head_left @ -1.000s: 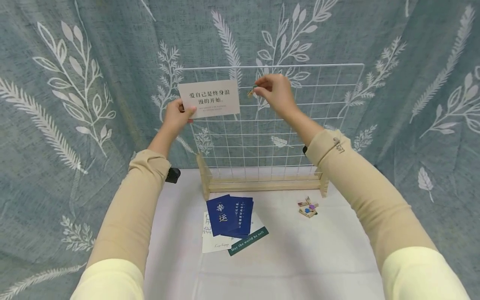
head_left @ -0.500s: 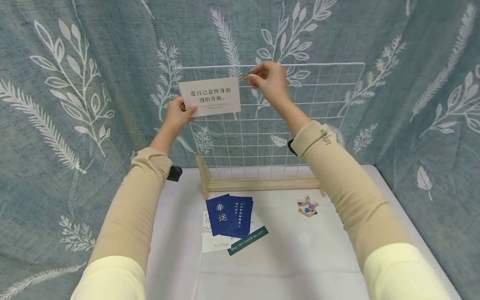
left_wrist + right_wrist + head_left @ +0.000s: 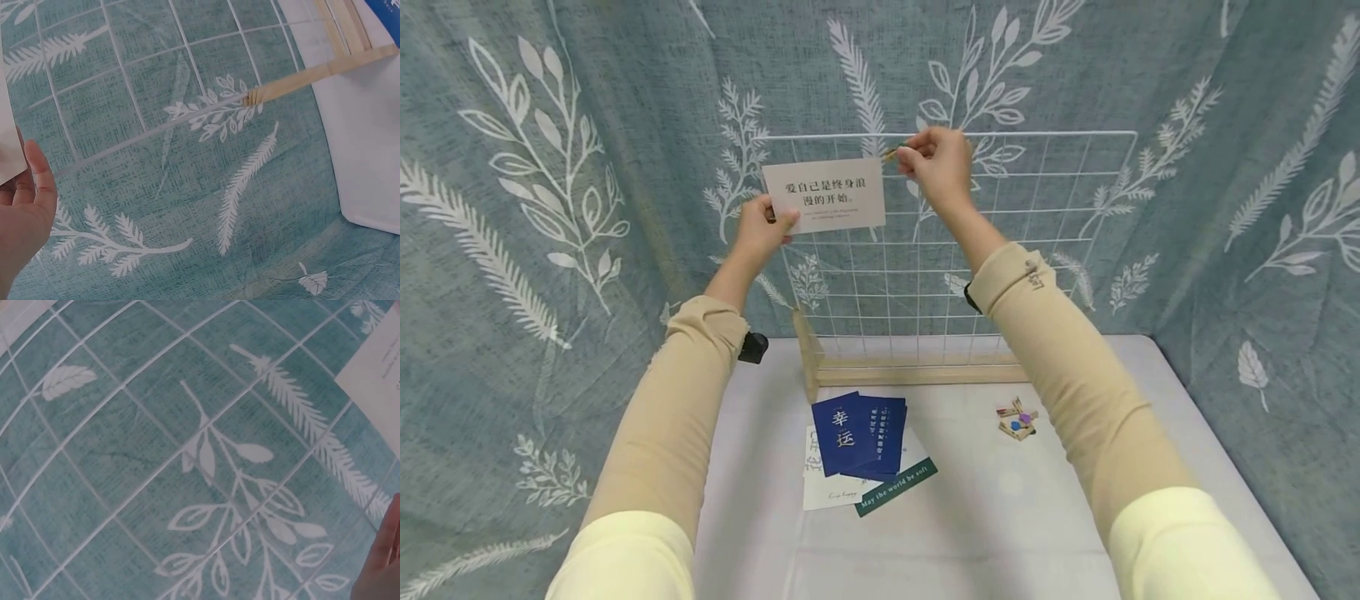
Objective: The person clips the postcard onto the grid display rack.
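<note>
My left hand (image 3: 762,227) pinches the lower left corner of a white card (image 3: 825,197) printed with dark Chinese characters. The card is held up against the upper left of a white wire grid (image 3: 955,242). My right hand (image 3: 942,165) pinches a small wooden clothespin (image 3: 891,153) at the card's upper right corner, close to the grid's top wire; whether it bites on the card cannot be told. In the left wrist view the left hand (image 3: 28,206) holds the card's edge (image 3: 9,137). Only the side of the right hand (image 3: 380,562) shows in the right wrist view.
A wooden base (image 3: 917,373) carries the grid on a white-covered table (image 3: 1000,517). Blue cards (image 3: 859,435), white cards (image 3: 829,493) and a green strip (image 3: 897,487) lie piled in front. Several clothespins (image 3: 1017,419) lie to the right. A patterned curtain (image 3: 647,100) hangs behind.
My right hand has moved left and slightly up, bringing the clothespin to the card's upper right corner. The left hand and the card have stayed nearly in place.
</note>
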### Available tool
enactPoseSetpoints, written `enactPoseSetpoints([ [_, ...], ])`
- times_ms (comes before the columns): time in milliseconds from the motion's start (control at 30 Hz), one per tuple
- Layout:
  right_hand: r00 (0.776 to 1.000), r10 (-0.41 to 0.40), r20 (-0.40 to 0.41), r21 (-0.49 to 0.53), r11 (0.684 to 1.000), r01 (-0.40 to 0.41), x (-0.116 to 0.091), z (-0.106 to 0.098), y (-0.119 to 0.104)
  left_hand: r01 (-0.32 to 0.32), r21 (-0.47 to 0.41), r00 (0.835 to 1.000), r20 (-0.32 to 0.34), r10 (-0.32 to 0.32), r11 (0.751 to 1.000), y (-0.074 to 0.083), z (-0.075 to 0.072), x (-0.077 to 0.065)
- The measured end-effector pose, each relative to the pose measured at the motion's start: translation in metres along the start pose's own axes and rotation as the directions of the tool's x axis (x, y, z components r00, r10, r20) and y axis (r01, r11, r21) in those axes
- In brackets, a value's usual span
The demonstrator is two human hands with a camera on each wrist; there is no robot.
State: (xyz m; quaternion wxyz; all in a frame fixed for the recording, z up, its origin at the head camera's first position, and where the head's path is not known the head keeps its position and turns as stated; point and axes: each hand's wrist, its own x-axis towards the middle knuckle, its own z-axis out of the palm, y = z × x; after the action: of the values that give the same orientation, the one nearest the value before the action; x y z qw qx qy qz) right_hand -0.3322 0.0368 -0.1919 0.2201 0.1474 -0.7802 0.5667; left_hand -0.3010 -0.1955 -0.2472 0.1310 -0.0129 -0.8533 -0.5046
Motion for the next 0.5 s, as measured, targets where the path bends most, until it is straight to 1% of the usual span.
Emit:
enactPoseSetpoints([
  [300, 1.000, 0.012, 0.017, -0.026, 1.000, -0.011, 0.0016, 0.0034, 0.0004, -0.021, 0.004, 1.000, -0.002, 0.021, 1.000, 0.0021, 0.0004, -0.0007],
  [500, 1.000, 0.003, 0.019, -0.019, 1.000, -0.002, 0.0010, 0.0081, 0.0005, 0.011, 0.001, 1.000, -0.016, -0.011, 1.000, 0.0022, 0.0023, -0.0004],
])
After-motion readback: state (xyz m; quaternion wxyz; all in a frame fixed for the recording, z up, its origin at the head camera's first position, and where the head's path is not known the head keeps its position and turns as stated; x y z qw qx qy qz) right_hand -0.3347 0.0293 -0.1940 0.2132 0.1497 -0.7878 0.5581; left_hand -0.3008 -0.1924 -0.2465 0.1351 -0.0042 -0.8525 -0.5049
